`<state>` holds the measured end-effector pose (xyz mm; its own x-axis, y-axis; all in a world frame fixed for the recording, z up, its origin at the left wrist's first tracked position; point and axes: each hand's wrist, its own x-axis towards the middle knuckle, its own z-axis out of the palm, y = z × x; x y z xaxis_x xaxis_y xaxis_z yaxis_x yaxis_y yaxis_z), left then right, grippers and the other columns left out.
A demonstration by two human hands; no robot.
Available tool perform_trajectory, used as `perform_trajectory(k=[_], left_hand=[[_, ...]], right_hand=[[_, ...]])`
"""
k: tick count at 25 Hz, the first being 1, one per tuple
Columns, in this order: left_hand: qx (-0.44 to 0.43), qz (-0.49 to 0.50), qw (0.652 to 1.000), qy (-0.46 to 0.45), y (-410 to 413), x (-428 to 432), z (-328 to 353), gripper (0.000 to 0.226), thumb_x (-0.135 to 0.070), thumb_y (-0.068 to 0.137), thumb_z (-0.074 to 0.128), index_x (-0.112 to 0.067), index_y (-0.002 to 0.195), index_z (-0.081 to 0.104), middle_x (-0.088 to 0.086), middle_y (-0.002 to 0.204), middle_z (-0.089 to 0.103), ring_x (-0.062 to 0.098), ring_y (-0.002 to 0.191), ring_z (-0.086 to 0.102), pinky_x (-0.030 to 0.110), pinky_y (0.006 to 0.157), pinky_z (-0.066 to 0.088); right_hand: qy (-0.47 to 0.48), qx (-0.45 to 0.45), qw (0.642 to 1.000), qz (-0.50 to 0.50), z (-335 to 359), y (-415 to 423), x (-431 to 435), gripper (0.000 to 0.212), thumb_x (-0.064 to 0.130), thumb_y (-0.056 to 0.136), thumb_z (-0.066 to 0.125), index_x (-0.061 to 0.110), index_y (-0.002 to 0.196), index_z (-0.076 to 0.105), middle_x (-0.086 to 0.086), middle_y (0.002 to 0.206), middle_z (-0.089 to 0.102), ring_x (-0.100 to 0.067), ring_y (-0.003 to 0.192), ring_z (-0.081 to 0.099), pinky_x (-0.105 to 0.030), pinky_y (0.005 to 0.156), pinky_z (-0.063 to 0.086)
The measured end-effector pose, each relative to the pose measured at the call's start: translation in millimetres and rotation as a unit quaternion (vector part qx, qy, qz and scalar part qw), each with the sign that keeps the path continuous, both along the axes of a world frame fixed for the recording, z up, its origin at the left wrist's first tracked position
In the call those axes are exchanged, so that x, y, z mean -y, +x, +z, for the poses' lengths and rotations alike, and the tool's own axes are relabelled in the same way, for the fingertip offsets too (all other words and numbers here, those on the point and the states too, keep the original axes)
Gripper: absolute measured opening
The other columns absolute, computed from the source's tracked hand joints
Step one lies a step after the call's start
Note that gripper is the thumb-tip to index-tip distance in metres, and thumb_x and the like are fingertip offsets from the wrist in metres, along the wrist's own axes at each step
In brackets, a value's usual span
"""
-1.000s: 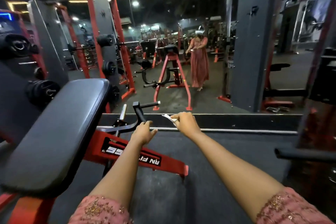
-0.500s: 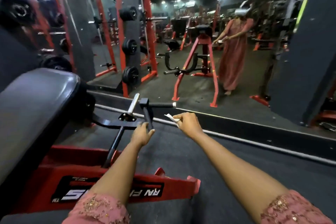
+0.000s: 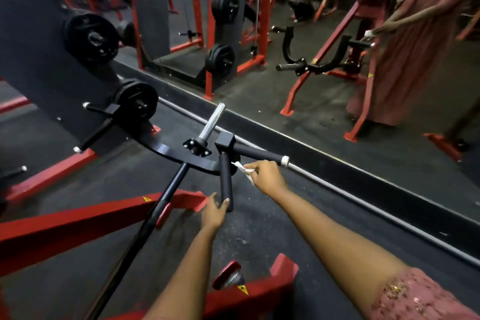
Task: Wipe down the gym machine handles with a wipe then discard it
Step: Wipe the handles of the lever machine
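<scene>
The white crumpled wipe [image 3: 242, 168] is pinched in the fingertips of the right hand [image 3: 266, 176], just beside the upper part of the near handle [image 3: 226, 179]. The left hand [image 3: 214, 213] is relaxed – thumb against that handle's lower end, fingers fairly straight beside it. Two black foam-covered cylindrical handles branch from one square block; the far handle [image 3: 259, 154] ends in a white cap. One chrome peg [image 3: 212, 121] rises behind – two black round weight plates [image 3: 91, 37] hang at left, above the red steel frame [image 3: 78, 218].
</scene>
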<state>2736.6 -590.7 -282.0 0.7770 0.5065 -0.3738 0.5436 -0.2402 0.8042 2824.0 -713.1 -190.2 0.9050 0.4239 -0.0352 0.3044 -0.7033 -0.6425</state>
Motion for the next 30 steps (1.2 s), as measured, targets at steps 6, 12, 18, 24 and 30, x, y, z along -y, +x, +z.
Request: perform_trajectory(k=[6, 12, 18, 24, 30], left_hand=[[0.023, 0.067, 0.992, -0.101, 19, -13, -36, 0.039, -0.010, 0.090, 0.058, -0.006, 0.127, 0.050, 0.017, 0.121, 0.058, 0.031, 0.115, 0.055, 0.032, 0.092, 0.042], [0.040, 0.108, 0.980, -0.162, 18, -16, -49, 0.040, 0.000, 0.083, 0.063, -0.010, 0.121, 0.057, 0.012, 0.100, 0.060, 0.023, 0.097, 0.057, 0.039, 0.087, 0.052], [0.054, 0.166, 0.957, -0.232, 14, -6, -32, 0.042, 0.008, 0.085, 0.057, -0.011, 0.123, 0.055, 0.003, 0.099, 0.063, -0.001, 0.076, 0.063, 0.010, 0.066, 0.052], [0.047, 0.184, 0.955, -0.229, 14, -2, -30, 0.042, 0.005, 0.086, 0.058, -0.010, 0.125, 0.055, 0.003, 0.095, 0.064, 0.004, 0.081, 0.061, 0.014, 0.073, 0.051], [0.051, 0.192, 0.952, -0.231, 18, 1, -25, 0.043, 0.006, 0.087, 0.056, -0.011, 0.126, 0.054, 0.004, 0.102, 0.064, 0.003, 0.084, 0.060, 0.010, 0.071, 0.051]], right_hand=[[-0.003, 0.034, 0.997, 0.072, -27, 55, -56, 0.033, 0.006, 0.086, 0.047, 0.013, 0.113, 0.065, -0.007, 0.116, 0.064, -0.028, 0.109, 0.057, -0.036, 0.093, 0.046], [-0.095, 0.103, 0.978, 0.154, -68, 60, -65, 0.028, 0.033, 0.095, 0.040, 0.016, 0.111, 0.056, -0.009, 0.107, 0.061, -0.024, 0.095, 0.054, -0.033, 0.073, 0.037], [-0.031, 0.090, 0.981, 0.170, -111, 16, -30, 0.018, 0.028, 0.093, 0.047, 0.018, 0.096, 0.062, -0.004, 0.095, 0.061, -0.020, 0.086, 0.057, -0.031, 0.066, 0.041], [0.102, 0.006, 0.986, 0.135, -114, 30, -23, 0.039, -0.014, 0.077, 0.050, 0.004, 0.107, 0.067, -0.014, 0.108, 0.064, -0.027, 0.093, 0.062, -0.014, 0.084, 0.039], [0.174, -0.030, 0.984, 0.030, -106, 62, -65, 0.047, -0.021, 0.078, 0.046, 0.002, 0.116, 0.061, -0.018, 0.123, 0.059, -0.026, 0.114, 0.056, 0.006, 0.094, 0.020]])
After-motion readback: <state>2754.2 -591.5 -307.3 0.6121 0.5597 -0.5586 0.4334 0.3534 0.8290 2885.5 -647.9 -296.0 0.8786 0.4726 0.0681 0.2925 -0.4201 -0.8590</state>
